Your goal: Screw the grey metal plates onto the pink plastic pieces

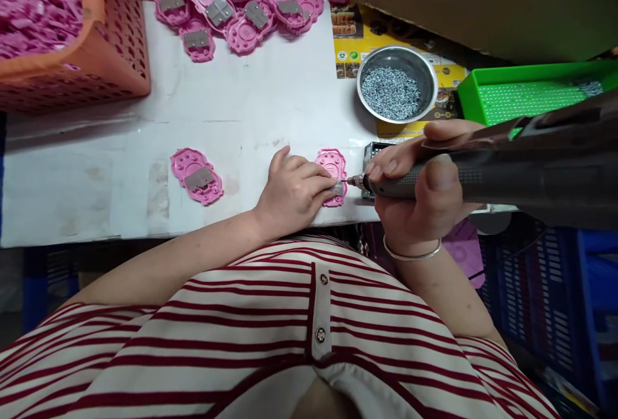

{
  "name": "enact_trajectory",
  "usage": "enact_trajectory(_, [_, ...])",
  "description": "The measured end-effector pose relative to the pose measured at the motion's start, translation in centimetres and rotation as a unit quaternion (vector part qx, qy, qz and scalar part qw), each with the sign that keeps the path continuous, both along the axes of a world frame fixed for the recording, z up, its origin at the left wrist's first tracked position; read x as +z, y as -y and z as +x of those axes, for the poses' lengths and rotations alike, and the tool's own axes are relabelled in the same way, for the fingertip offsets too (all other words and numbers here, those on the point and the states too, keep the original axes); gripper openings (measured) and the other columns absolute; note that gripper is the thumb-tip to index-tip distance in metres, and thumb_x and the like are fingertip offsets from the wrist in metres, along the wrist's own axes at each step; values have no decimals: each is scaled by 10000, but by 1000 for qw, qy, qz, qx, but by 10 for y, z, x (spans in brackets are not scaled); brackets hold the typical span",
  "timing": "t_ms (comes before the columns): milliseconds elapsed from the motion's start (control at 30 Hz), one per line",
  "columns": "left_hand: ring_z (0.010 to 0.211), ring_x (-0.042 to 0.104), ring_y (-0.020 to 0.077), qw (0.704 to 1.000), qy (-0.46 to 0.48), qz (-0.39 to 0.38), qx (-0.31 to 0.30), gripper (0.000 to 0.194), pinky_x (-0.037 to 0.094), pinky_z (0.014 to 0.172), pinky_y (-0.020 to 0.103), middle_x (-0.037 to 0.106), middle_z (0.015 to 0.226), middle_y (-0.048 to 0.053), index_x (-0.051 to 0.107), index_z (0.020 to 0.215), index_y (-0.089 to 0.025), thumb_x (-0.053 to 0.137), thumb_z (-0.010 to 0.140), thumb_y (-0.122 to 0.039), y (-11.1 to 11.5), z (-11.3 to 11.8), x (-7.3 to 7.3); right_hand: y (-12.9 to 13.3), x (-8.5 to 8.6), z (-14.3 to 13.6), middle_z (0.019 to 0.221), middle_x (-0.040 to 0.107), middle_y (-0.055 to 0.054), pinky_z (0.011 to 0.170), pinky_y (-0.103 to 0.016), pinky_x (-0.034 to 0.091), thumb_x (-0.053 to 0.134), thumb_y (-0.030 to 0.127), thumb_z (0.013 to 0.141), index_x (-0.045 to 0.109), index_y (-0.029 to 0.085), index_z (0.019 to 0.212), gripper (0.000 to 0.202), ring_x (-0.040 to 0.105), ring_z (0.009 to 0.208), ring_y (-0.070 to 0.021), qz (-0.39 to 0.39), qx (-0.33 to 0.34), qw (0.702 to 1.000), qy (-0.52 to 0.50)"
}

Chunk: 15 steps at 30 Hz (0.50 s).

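My right hand (420,187) is wrapped round a dark electric screwdriver (487,171), held almost level. Its bit points left and meets the metal plate area of a pink plastic casing half (332,159). From the other side, the fingertips of my left hand (294,190) grip that casing and press on its grey metal plate (338,188). The casing lies open side up on the white table near its front edge. Whether a screw sits under the bit is too small to tell. Another pink casing half (186,161) with a metal plate lies further left.
Behind are a metal bowl (362,98) of small screws and a green tray (470,100). A small dark box (371,150) stands beside the screwdriver. Several pink casings (241,33) are heaped at the back. An orange basket (116,39) of pink parts stands left; cardboard (483,7) stands back right.
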<state>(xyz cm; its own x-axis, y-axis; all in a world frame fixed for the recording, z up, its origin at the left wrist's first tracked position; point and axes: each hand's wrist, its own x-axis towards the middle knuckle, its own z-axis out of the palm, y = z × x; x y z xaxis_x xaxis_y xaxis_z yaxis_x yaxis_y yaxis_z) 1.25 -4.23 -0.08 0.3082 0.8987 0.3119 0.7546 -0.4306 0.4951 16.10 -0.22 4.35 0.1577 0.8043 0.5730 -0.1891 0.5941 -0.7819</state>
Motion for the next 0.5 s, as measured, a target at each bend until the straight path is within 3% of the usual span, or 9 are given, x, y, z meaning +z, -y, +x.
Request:
enact_trajectory(200, [925,616,218,1000,-6,-2,1,163,251,1132,574,760,994,17,763,938,-273,629,922,-364,0,1,-1,1,-4,3,727,569,32,408,-293,412,704,541,773,671,367,954,253,414,428,-92,-41,-11,999,5])
enact_trajectory(500, [920,613,219,1000,-16,5,-3,170,262,1120,582,755,988,20,758,933,-259,615,931,-350,-1,1,0,4,-6,3,688,512,32,502,-306,472,629,538,842,612,359,1002,240,471,479,-111,-46,-23,996,70])
